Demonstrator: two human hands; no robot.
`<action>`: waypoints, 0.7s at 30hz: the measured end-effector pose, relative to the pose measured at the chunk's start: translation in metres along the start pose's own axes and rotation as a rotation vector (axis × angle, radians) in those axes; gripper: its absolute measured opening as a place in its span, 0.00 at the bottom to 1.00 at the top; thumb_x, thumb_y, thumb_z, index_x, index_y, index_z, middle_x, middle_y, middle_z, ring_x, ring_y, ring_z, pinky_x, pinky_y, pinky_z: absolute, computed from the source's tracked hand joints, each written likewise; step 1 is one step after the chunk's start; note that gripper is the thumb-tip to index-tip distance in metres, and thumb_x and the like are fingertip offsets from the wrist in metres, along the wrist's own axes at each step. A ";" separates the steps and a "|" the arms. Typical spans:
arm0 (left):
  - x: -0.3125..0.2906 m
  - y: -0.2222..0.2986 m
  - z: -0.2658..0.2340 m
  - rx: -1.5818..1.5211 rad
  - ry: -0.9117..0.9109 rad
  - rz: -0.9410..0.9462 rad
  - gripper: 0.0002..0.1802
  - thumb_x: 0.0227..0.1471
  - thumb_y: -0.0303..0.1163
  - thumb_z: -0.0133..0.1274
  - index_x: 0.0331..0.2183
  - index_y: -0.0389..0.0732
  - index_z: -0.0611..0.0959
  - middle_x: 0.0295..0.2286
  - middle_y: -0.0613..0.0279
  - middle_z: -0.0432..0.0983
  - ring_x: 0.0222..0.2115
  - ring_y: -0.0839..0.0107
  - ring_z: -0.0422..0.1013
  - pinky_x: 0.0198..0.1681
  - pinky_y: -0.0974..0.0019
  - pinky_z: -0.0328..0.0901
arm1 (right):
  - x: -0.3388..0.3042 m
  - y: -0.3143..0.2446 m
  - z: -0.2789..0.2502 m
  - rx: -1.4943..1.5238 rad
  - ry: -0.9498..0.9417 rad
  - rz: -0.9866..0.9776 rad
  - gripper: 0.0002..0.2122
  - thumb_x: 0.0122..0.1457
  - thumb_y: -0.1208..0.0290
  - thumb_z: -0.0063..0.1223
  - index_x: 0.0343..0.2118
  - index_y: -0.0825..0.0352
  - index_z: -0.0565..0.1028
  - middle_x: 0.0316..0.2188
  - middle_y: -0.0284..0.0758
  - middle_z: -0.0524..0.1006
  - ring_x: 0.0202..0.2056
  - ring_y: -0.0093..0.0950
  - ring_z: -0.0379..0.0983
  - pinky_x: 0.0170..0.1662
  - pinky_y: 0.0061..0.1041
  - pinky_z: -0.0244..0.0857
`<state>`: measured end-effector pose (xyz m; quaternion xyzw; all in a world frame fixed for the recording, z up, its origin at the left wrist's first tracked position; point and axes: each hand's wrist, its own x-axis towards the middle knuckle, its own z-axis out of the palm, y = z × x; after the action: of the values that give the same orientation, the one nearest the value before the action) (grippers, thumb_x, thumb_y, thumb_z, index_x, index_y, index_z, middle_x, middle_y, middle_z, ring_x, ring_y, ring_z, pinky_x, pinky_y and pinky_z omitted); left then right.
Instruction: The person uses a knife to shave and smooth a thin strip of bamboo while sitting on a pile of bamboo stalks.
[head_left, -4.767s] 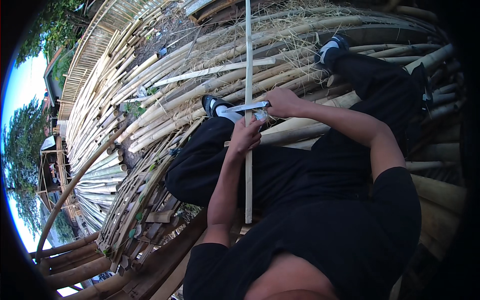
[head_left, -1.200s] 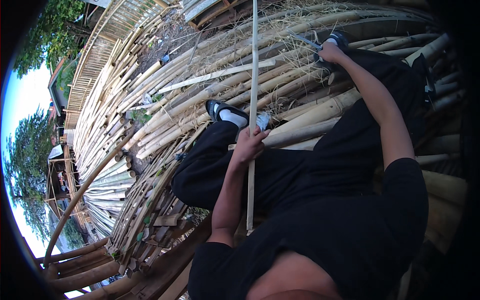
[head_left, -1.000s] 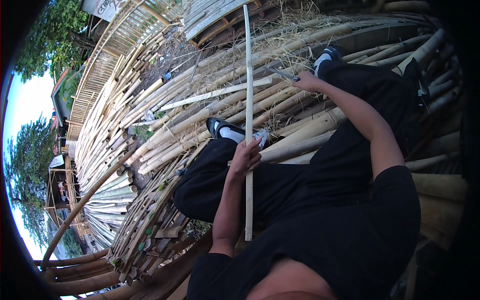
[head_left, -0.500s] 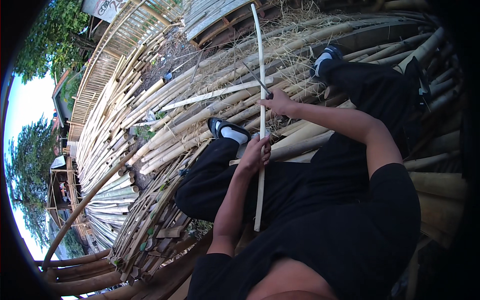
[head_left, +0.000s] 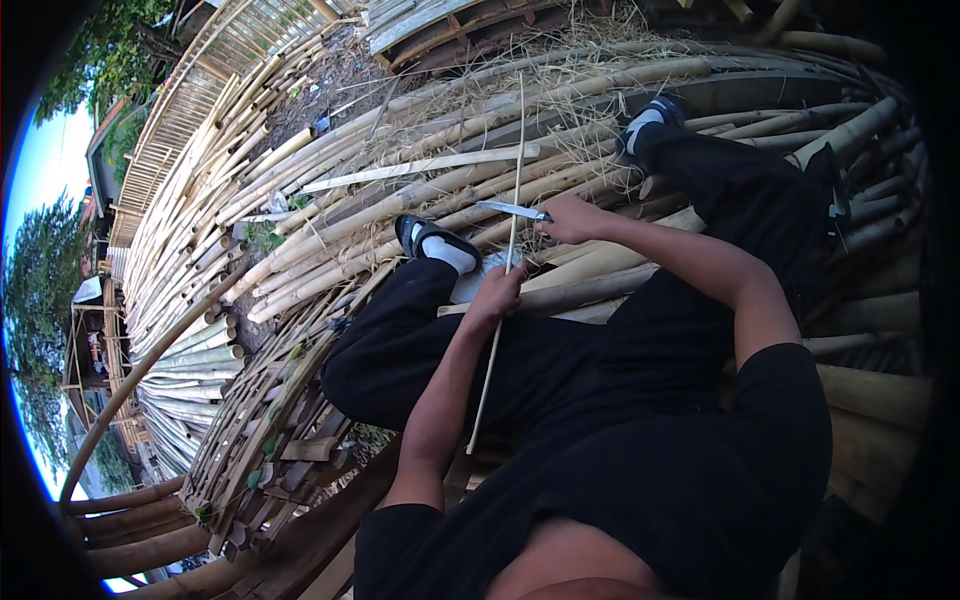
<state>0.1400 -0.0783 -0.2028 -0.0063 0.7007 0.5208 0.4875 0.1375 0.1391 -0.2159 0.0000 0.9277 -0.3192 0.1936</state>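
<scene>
My left hand (head_left: 497, 292) is closed round a long, thin bamboo strip (head_left: 516, 180). The strip runs from beyond my feet down past my left forearm, its near end over my lap. In my right hand (head_left: 572, 219) is a knife (head_left: 510, 209), gripped by its handle. The blade points left and lies across the strip, a little beyond my left hand; whether it touches the strip I cannot tell. Part of the handle is hidden by my fingers.
Bamboo poles (head_left: 330, 240) cover the ground, with dry shavings (head_left: 590, 95) scattered over them. A wider pale bamboo slat (head_left: 420, 168) lies beyond my left shoe (head_left: 435, 243). Split pieces (head_left: 270, 440) are heaped at the left, near a bent pole (head_left: 150, 365).
The bamboo strip has turned and now looks much narrower, its near end shifted left. The knife has swung round to point left across it, having pointed away and up before.
</scene>
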 end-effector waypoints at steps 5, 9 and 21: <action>0.012 -0.013 -0.010 0.096 0.101 0.044 0.19 0.57 0.42 0.41 0.24 0.36 0.73 0.14 0.64 0.64 0.11 0.72 0.60 0.15 0.67 0.55 | -0.025 -0.026 -0.002 0.060 0.062 -0.099 0.17 0.61 0.57 0.39 0.35 0.70 0.69 0.27 0.51 0.74 0.32 0.52 0.70 0.38 0.47 0.63; 0.008 -0.011 -0.006 0.484 0.326 0.296 0.18 0.56 0.40 0.43 0.27 0.33 0.75 0.16 0.57 0.69 0.17 0.67 0.67 0.22 0.61 0.60 | -0.033 -0.045 -0.003 -0.009 -0.001 -0.117 0.19 0.61 0.55 0.35 0.36 0.70 0.70 0.27 0.52 0.74 0.34 0.51 0.71 0.39 0.46 0.64; -0.027 0.032 -0.003 0.617 0.595 0.446 0.15 0.51 0.31 0.48 0.26 0.26 0.77 0.24 0.36 0.73 0.28 0.44 0.71 0.31 0.53 0.64 | -0.047 -0.068 -0.005 -0.102 0.047 -0.235 0.20 0.63 0.54 0.31 0.31 0.70 0.66 0.21 0.51 0.73 0.28 0.51 0.71 0.35 0.47 0.64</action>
<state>0.1354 -0.0787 -0.1611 0.1402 0.9159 0.3560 0.1216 0.1713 0.0942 -0.1552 -0.1111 0.9405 -0.2922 0.1330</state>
